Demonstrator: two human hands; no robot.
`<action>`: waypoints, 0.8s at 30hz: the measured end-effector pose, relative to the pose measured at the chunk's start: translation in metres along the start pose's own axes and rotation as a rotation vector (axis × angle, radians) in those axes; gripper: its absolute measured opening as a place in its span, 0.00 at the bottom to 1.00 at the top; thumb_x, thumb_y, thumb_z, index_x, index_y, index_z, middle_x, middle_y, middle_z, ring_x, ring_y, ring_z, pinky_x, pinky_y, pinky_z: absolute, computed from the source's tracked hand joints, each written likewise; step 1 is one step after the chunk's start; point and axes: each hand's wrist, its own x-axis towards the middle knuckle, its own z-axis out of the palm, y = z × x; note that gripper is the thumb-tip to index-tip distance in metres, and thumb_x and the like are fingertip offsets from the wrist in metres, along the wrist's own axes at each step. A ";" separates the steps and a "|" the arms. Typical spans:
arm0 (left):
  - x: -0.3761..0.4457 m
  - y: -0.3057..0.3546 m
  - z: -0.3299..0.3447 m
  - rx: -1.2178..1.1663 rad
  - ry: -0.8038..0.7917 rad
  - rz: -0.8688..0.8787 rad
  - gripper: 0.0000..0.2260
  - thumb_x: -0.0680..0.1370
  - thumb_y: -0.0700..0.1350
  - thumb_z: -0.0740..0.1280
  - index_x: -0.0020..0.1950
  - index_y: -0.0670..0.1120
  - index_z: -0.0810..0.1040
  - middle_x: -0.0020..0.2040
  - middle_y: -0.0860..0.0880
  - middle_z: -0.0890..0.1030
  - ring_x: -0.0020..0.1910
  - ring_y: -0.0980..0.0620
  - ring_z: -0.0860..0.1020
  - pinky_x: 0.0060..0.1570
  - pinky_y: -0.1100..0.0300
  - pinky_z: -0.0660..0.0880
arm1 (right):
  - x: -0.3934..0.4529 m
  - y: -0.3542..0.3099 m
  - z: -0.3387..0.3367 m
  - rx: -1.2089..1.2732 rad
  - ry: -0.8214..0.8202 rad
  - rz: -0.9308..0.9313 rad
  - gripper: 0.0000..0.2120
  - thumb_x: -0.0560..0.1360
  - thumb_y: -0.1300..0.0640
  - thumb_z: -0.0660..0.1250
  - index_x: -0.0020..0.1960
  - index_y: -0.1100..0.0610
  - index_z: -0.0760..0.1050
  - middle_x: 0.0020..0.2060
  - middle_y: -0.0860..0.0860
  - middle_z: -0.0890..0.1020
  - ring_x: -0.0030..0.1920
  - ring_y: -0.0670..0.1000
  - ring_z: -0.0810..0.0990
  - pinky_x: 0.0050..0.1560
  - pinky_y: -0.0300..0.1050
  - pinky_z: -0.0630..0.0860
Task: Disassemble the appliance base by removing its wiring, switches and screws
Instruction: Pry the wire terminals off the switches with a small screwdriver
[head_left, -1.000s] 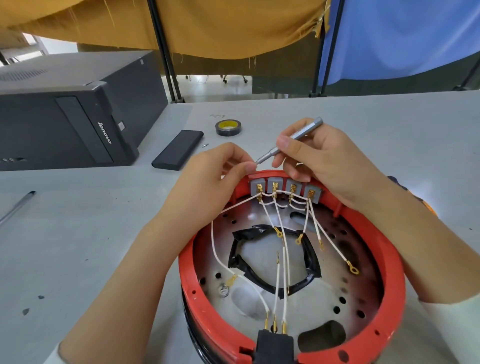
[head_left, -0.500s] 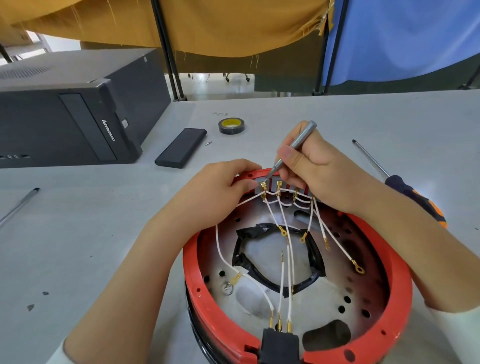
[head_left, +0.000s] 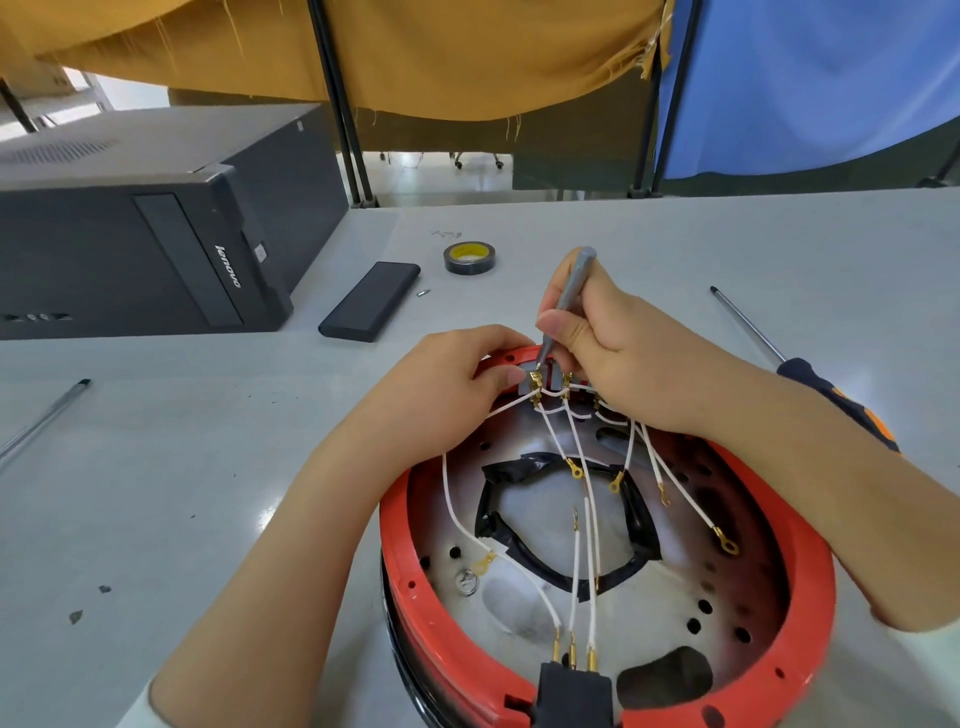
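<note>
Reaching over the red base (head_left: 810, 644), right hand (head_left: 618, 353) is gripping a small screwdriver (head_left: 569, 301) upright, left hand (head_left: 447, 384) is pinching the switch block (head_left: 524, 382).

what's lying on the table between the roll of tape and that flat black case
In the head view, one small loose metal piece lies between the tape roll and the black case, close to the case's corner; otherwise bare table.

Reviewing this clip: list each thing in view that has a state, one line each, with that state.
Right hand: grips the small screwdriver.
Small screwdriver: steeply tilted, tip down at the switch terminals.
Left hand: fingers curled on the switches at the rim.
Switches: mounted in the red base, wired.
White wires: several ring ends hang free.
Red base: open side up.
Big screwdriver: lying unused.
Tape roll: lying flat.
</note>
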 end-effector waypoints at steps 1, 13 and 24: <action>0.000 0.000 0.000 0.001 -0.001 0.003 0.10 0.79 0.47 0.63 0.60 0.54 0.77 0.43 0.60 0.76 0.43 0.59 0.73 0.40 0.76 0.64 | 0.003 -0.001 0.000 0.020 -0.011 0.027 0.07 0.81 0.53 0.54 0.45 0.45 0.62 0.32 0.49 0.74 0.28 0.40 0.71 0.33 0.36 0.71; -0.002 0.001 -0.002 -0.070 -0.023 -0.018 0.10 0.79 0.47 0.63 0.59 0.55 0.77 0.44 0.61 0.77 0.42 0.62 0.74 0.41 0.76 0.65 | 0.011 -0.003 -0.003 0.129 0.023 0.071 0.06 0.82 0.52 0.53 0.45 0.46 0.62 0.32 0.48 0.73 0.25 0.38 0.71 0.29 0.32 0.69; -0.001 -0.001 -0.001 -0.121 -0.030 -0.038 0.10 0.78 0.48 0.64 0.58 0.56 0.77 0.52 0.57 0.81 0.51 0.58 0.77 0.52 0.64 0.71 | -0.004 0.003 0.005 -0.001 0.061 -0.041 0.06 0.81 0.51 0.52 0.45 0.45 0.62 0.33 0.52 0.73 0.30 0.43 0.70 0.36 0.44 0.73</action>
